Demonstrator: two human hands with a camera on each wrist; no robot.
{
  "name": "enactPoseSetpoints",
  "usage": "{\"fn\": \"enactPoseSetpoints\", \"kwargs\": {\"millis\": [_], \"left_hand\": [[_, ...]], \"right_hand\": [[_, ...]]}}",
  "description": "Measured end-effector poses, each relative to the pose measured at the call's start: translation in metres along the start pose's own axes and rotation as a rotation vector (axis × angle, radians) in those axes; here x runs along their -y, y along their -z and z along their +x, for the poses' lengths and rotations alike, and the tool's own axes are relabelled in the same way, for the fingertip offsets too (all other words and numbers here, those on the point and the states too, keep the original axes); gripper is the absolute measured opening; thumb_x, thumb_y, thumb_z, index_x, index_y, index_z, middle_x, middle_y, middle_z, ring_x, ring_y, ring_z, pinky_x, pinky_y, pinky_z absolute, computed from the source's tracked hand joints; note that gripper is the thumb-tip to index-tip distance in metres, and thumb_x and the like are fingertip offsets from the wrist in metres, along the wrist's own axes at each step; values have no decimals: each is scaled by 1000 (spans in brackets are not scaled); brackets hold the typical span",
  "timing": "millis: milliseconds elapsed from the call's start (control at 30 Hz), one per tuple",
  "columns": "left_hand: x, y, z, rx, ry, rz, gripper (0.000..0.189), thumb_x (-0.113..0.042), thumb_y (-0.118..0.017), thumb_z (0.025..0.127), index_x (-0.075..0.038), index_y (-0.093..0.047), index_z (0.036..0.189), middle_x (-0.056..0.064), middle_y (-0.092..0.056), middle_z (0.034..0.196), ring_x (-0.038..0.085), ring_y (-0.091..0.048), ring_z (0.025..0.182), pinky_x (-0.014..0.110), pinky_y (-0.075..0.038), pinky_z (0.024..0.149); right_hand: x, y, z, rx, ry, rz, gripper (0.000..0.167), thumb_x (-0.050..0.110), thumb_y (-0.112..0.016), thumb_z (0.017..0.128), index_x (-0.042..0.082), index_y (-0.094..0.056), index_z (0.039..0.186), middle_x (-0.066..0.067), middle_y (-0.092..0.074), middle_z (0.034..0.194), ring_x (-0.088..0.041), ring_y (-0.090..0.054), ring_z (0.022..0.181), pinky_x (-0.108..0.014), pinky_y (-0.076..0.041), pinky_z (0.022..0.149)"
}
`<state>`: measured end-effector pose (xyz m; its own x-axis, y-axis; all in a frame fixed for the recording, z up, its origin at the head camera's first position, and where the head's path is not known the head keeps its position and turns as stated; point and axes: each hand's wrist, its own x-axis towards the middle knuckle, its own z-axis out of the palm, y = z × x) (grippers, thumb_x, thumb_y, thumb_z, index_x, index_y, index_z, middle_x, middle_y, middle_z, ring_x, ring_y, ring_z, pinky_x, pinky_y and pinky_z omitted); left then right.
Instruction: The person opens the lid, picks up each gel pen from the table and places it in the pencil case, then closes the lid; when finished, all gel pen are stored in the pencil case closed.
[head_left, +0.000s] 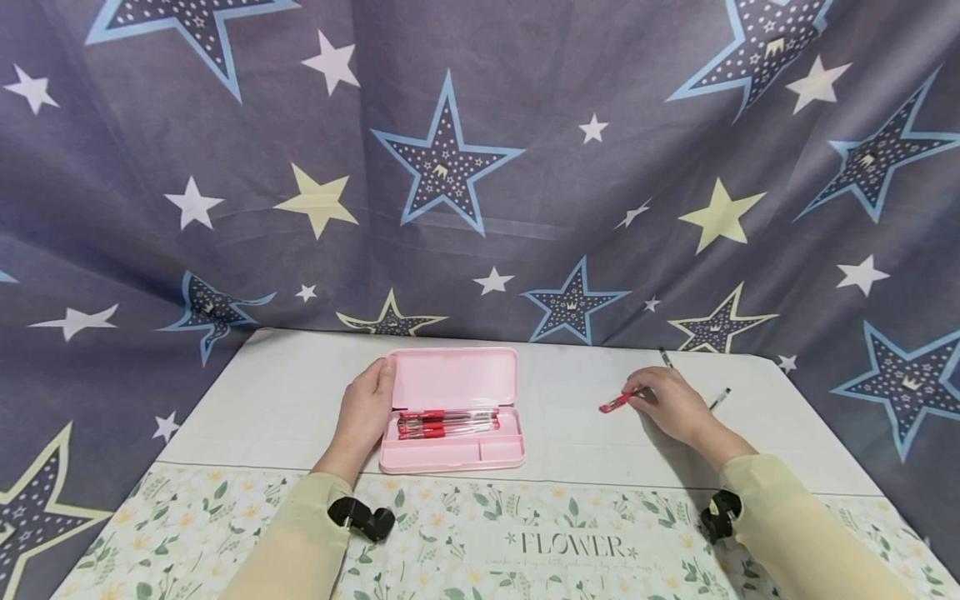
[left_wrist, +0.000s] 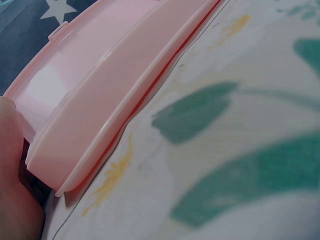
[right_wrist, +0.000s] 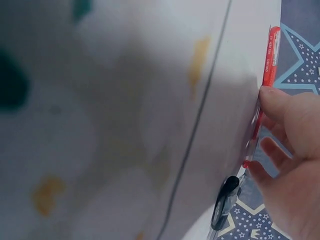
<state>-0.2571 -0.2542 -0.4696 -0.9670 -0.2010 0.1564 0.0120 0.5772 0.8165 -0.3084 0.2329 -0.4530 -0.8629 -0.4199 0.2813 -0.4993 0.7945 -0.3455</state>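
In the head view a pink pencil case (head_left: 454, 377) lies open on the table, its lid raised at the back. Several red-capped clear pens (head_left: 448, 423) lie in its longer upper compartment. My left hand (head_left: 365, 414) holds the case at its left side, thumb by the lid's edge; the left wrist view shows only part of that hand (left_wrist: 15, 185) against the case's end. Off to the right, my right hand (head_left: 670, 406) pinches a red pen (head_left: 617, 403) just above the table. The right wrist view shows the pen (right_wrist: 271, 55) between thumb and fingers.
Two black-capped pens lie about my right hand, one black pen (head_left: 665, 358) behind it and another dark pen (head_left: 720, 398) to its right. A floral cloth (head_left: 420, 542) covers the table's near part. A star-patterned curtain (head_left: 525, 225) hangs behind.
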Motion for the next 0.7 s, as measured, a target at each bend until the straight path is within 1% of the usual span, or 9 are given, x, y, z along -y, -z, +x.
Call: {"fn": "enactPoseSetpoints", "kwargs": {"millis": [200, 367, 467, 567, 700], "left_hand": [[0, 0, -1, -6, -10, -1, 67, -53, -27, 121, -5, -60, 153, 20, -61, 156, 41, -51, 152, 57, -37, 129], [1, 0, -1, -5, -9, -5, 67, -53, -28, 121, -5, -59, 154, 20, -61, 157, 41, -50, 152, 57, -37, 129], [1, 0, -1, 1, -1, -5, 66, -53, -28, 121, -5, -59, 154, 19, -61, 157, 40, -50, 152, 56, -37, 129], [1, 0, 0, 3, 1, -8, 65, -52, -29, 121, -5, -60, 154, 19, -61, 157, 40, -51, 152, 56, -37, 129], [1, 0, 0, 1, -1, -9, 65, -52, -29, 121, -5, -61, 152, 19, -62, 155, 40, -52, 151, 57, -38, 128]], "right_hand": [[5, -1, 0, -13, 21, 0, 10, 5, -85, 97, 12, -79, 97, -10, -78, 112, -38, -70, 111, -61, -55, 100], [13, -3, -1, -5, 19, -14, 8, 9, -86, 98, 14, -79, 98, -8, -78, 111, -38, -68, 113, -62, -52, 104], [20, -4, -1, -3, 9, -13, 7, 13, -86, 99, 16, -79, 99, -6, -77, 111, -38, -67, 115, -62, -52, 104], [29, -3, 1, -14, 12, -10, 8, 15, -86, 99, 17, -79, 101, -4, -77, 112, -38, -67, 116, -61, -55, 103], [43, -4, 6, -45, 44, -2, 10, 15, -87, 97, 17, -79, 101, -2, -77, 108, -37, -69, 114, -60, -56, 102]]}}
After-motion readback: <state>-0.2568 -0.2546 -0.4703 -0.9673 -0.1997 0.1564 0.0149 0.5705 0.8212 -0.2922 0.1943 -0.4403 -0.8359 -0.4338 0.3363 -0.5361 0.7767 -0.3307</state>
